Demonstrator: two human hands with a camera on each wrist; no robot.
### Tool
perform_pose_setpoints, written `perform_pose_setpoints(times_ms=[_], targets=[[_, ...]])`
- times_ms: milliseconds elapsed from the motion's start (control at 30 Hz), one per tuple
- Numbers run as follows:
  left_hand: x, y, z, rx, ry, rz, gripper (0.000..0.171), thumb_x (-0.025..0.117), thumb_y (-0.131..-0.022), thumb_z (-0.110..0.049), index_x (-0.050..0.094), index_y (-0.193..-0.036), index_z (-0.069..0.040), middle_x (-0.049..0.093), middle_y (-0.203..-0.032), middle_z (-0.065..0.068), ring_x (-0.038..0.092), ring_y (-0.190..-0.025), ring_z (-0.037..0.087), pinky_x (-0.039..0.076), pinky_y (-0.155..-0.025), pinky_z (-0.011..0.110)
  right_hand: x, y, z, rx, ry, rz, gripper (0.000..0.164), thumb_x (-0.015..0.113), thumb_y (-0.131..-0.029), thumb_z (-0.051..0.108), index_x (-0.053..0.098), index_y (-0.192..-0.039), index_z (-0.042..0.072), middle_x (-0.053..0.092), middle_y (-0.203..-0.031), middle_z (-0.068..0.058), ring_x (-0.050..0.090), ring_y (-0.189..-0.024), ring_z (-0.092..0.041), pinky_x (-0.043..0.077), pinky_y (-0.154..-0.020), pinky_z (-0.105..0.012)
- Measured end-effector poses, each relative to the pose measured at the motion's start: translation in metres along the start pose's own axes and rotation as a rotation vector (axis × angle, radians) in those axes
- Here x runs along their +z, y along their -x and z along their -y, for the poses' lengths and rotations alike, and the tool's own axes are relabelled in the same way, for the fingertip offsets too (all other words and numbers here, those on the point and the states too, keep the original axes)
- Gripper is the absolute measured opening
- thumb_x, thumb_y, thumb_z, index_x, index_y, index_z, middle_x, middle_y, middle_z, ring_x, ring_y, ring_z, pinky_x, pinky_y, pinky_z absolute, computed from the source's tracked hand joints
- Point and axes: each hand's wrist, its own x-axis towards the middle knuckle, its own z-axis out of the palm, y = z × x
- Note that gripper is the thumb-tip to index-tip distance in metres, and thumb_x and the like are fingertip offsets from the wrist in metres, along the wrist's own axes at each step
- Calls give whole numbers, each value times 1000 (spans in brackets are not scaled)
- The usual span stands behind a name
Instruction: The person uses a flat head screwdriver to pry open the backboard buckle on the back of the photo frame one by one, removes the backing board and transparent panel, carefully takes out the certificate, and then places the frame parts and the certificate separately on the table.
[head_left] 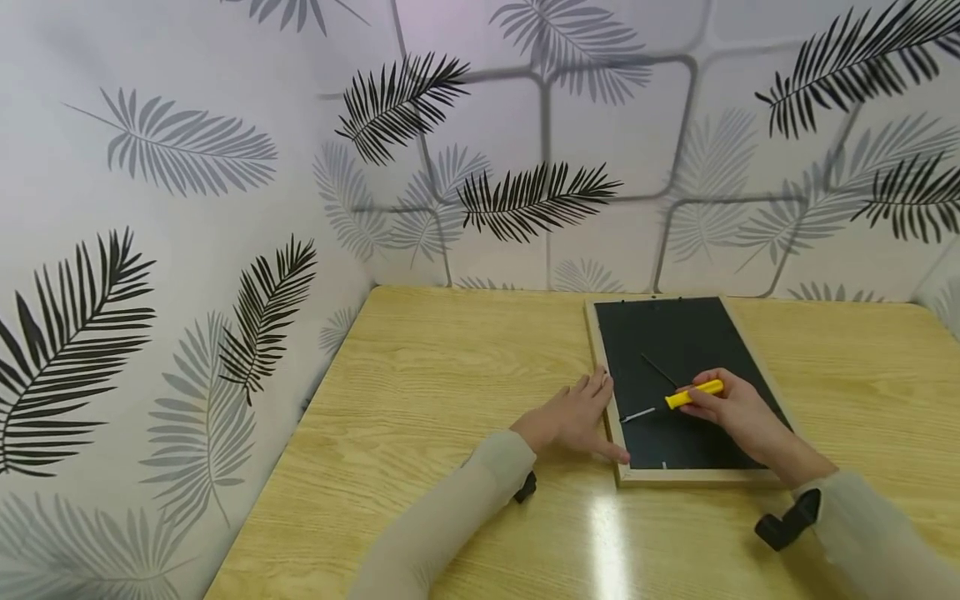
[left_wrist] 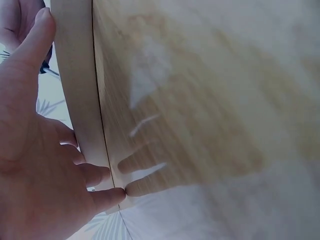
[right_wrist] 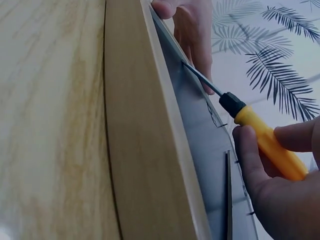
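Note:
A picture frame with a pale wooden rim lies back side up, showing its black backing board. My right hand grips the yellow handle of a screwdriver. Its metal shaft slants across the board, with the tip right at the inner edge of the left rim. My left hand rests spread against the frame's left side. In the left wrist view its fingers reach straight along the outer wall, and the thumb lies at the rim.
The wooden table extends around the frame. Small metal tabs, one a light tab at the near rim, stick out along the board's edges. A thin dark strip stands out from the board. A leaf-patterned wall rises behind the table.

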Motion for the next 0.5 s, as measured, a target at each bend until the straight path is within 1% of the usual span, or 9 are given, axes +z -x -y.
perform_pose_setpoints(times_ms=[100, 167, 267, 500], targets=[[-1, -3, 1, -5, -7, 4, 118, 51, -73, -79, -7, -152, -14, -15, -157, 4, 1, -144, 25, 17, -112, 42, 3, -1, 4, -27, 64, 12, 22, 46, -100, 8, 36, -111, -8, 52, -116, -30, 60, -91, -2, 51, -82, -26], [-2, -3, 2, -6, 3, 5, 118, 52, -73, -79, -6, -152, -15, -15, -157, 4, 2, -144, 24, 16, -112, 41, 5, -1, 6, -41, 95, 8, 23, 46, -100, 10, 36, -111, -8, 49, -120, -34, 59, -92, -3, 51, -82, -26], [-2, -2, 2, 4, 23, 1, 118, 53, -73, -78, -6, -152, -14, -14, -157, 4, 4, -144, 25, 15, -112, 41, 6, -1, 8, -46, 115, -5, 23, 47, -100, 10, 37, -110, -8, 49, -121, -35, 59, -92, -3, 51, -81, -25], [-3, 0, 3, 31, 49, -9, 117, 54, -74, -77, -5, -152, -13, -14, -157, 5, 5, -143, 26, 14, -113, 41, 4, -3, 6, -22, 112, -15, 21, 47, -100, 7, 37, -111, -8, 51, -120, -34, 60, -91, -3, 51, -81, -26]])
